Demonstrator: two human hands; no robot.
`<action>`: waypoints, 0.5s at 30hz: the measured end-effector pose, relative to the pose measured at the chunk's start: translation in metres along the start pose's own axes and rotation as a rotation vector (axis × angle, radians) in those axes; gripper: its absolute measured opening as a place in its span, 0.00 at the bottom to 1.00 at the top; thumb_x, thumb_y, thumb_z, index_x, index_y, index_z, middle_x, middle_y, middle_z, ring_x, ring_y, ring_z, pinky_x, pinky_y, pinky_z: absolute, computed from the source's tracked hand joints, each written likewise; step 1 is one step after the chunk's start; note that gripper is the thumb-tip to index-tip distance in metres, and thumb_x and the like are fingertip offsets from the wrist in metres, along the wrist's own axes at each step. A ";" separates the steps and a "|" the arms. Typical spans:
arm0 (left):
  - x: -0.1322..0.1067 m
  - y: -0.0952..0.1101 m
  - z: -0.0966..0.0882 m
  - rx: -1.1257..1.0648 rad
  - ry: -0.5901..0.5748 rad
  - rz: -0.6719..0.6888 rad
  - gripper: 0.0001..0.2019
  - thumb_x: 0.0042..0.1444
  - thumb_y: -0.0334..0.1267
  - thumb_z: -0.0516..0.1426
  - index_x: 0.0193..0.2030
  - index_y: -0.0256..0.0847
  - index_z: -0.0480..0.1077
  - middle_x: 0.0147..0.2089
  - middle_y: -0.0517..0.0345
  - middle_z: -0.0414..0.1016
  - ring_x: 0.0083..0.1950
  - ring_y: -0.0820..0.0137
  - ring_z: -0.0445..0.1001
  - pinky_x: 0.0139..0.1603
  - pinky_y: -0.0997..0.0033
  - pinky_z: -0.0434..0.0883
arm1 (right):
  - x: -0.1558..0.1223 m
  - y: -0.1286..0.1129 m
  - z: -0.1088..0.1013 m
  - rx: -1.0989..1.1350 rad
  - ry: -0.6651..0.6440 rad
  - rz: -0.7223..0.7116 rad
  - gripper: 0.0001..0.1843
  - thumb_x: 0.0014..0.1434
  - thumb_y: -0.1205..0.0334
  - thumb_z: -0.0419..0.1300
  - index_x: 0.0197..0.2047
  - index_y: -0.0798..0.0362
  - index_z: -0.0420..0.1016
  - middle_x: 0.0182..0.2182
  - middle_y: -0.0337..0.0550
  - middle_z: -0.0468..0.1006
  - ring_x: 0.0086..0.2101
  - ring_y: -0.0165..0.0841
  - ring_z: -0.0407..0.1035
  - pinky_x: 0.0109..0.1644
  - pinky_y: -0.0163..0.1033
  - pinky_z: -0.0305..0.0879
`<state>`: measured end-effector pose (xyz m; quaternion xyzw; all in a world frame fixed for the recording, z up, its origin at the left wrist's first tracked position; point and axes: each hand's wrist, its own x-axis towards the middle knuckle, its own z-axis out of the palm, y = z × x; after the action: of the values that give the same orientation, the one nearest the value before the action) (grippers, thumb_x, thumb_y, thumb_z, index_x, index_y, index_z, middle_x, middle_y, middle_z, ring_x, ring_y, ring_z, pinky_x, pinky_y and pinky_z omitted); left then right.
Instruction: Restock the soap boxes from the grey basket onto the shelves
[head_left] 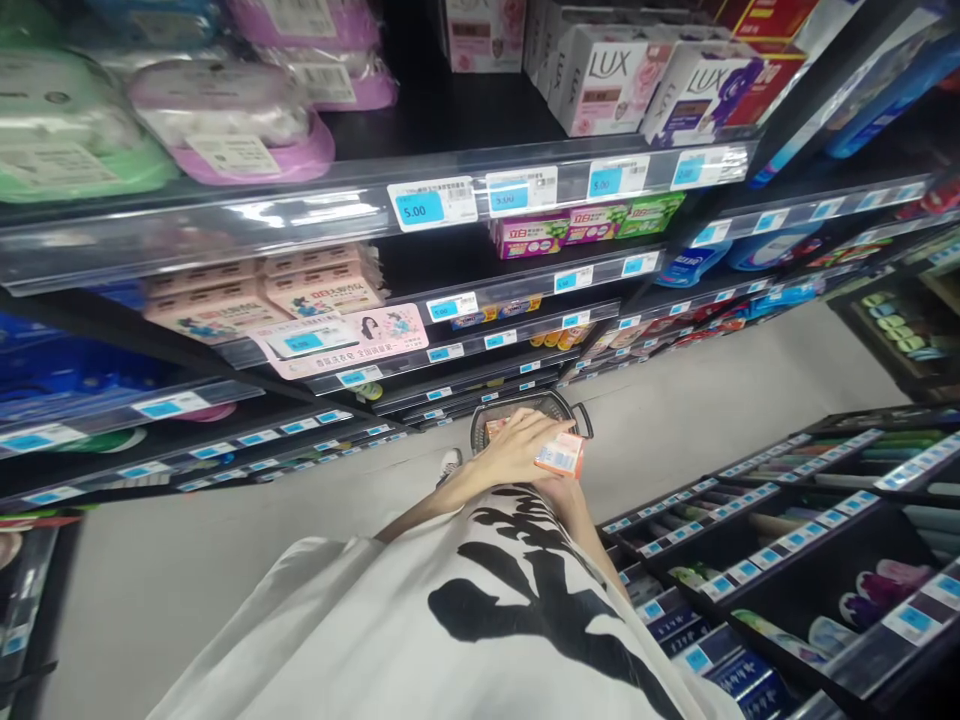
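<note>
Orange and white mark the small packet (559,456) at the person's hands, held in front of the body above the grey floor (660,395). The right hand (562,489) sits directly under the packet and seems closed on its lower edge, though most of those fingers are hidden. The left hand (517,445) reaches across from the left, back upward and fingers stretched toward the packet's upper left side, touching or nearly so; whether it grips anything cannot be told. The packet thus lies to the right of the left palm, with the right hand the nearer of the two. Seen at this angle its face looks almost square and slightly tilted, so a long axis is hard to name. Just beyond the hands is a dark mesh basket (555,402), its handle (583,421) at the right end; something orange shows inside, partly covered by the left hand. Farther off to the left and ahead, boxed soaps (604,80) and pink cartons (322,287) line the black shelves (450,115).
</note>
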<state>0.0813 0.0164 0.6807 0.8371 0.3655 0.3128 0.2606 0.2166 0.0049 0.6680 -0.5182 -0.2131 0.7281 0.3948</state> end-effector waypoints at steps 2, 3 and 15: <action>-0.001 0.000 0.000 -0.041 0.008 -0.009 0.36 0.59 0.51 0.66 0.72 0.45 0.64 0.62 0.43 0.75 0.61 0.52 0.72 0.66 0.50 0.63 | 0.000 0.000 -0.001 0.035 -0.042 0.027 0.28 0.47 0.38 0.66 0.49 0.40 0.78 0.39 0.43 0.82 0.58 0.52 0.69 0.61 0.59 0.71; -0.001 0.000 0.000 -0.062 0.026 -0.002 0.36 0.59 0.50 0.66 0.72 0.45 0.64 0.61 0.44 0.75 0.61 0.53 0.72 0.67 0.50 0.63 | 0.000 0.000 -0.001 0.052 -0.057 0.019 0.28 0.46 0.37 0.66 0.48 0.40 0.78 0.39 0.43 0.82 0.59 0.51 0.69 0.62 0.59 0.71; -0.031 -0.017 -0.030 -0.362 0.244 -0.095 0.43 0.50 0.44 0.73 0.71 0.44 0.62 0.61 0.44 0.75 0.62 0.56 0.74 0.67 0.54 0.67 | 0.004 0.015 -0.006 0.246 -0.144 0.012 0.29 0.49 0.39 0.73 0.49 0.47 0.78 0.48 0.44 0.84 0.52 0.46 0.77 0.51 0.49 0.79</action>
<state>0.0361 0.0088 0.6790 0.7146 0.3711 0.4596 0.3747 0.2159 -0.0011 0.6526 -0.4137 -0.1471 0.7864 0.4346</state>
